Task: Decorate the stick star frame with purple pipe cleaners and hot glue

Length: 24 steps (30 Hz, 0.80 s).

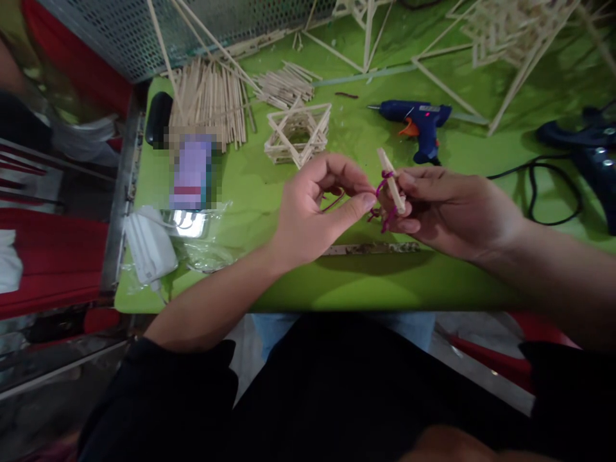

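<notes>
My right hand (447, 202) grips a short piece of pale wooden stick (393, 183) between thumb and fingers, held at a tilt above the table. Magenta cord (386, 174) is wound around the stick and dangles in loops below it. Beside it, my left hand (322, 208) pinches a strand of the same cord between thumb and forefinger; part of the strand curves back under the palm. Behind my left hand stands a small open frame (297, 135) of wooden sticks with triangular patterns. A blue glue gun (414, 122) with an orange trigger lies beyond my right hand.
Bundles of loose sticks (206, 102) and shorter sticks (285, 83) lie at the back left. Larger stick structures (500, 38) stand at the back right. A white power bank (151, 247) with cables, a blurred purple object (192, 170) and a black cable (534, 186) are on the green table (250, 282).
</notes>
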Available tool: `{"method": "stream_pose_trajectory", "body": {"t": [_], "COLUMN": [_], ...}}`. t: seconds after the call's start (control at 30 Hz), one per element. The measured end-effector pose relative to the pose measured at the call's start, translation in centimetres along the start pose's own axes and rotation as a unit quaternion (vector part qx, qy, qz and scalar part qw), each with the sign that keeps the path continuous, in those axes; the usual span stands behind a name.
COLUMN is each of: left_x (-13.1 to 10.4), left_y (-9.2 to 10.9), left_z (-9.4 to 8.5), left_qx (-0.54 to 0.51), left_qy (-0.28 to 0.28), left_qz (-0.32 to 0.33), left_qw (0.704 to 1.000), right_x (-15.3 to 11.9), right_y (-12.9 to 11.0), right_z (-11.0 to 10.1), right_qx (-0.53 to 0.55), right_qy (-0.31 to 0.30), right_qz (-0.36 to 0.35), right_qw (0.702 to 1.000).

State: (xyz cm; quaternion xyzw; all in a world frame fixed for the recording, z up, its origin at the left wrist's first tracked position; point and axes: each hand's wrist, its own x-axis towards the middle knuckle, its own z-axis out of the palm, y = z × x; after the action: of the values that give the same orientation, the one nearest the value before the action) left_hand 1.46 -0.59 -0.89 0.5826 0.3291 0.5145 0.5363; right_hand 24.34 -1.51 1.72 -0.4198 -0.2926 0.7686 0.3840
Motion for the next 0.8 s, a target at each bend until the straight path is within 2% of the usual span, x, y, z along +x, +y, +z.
{"method": "stream_pose_trajectory", "body": {"t": [0.3, 0.8], "left_x": [-0.2, -0.2], "left_y": [0.4, -0.7], "left_z": [0.3, 0.2], "left_qx": [-0.016, -0.004], "left_qy": [-0.006, -0.041], "left_qz": [-0.017, 0.018], "left_qw": [1.0, 0.999], "right_x": [0.1, 0.4], "right_y": [0.1, -0.4], "right_z": [0.1, -0.4], "right_qx": [-0.007, 0.049], "right_qy": [-0.004, 0.02], "right_qz": [-0.003, 0.006], "right_qw": [1.0, 0.999]}}
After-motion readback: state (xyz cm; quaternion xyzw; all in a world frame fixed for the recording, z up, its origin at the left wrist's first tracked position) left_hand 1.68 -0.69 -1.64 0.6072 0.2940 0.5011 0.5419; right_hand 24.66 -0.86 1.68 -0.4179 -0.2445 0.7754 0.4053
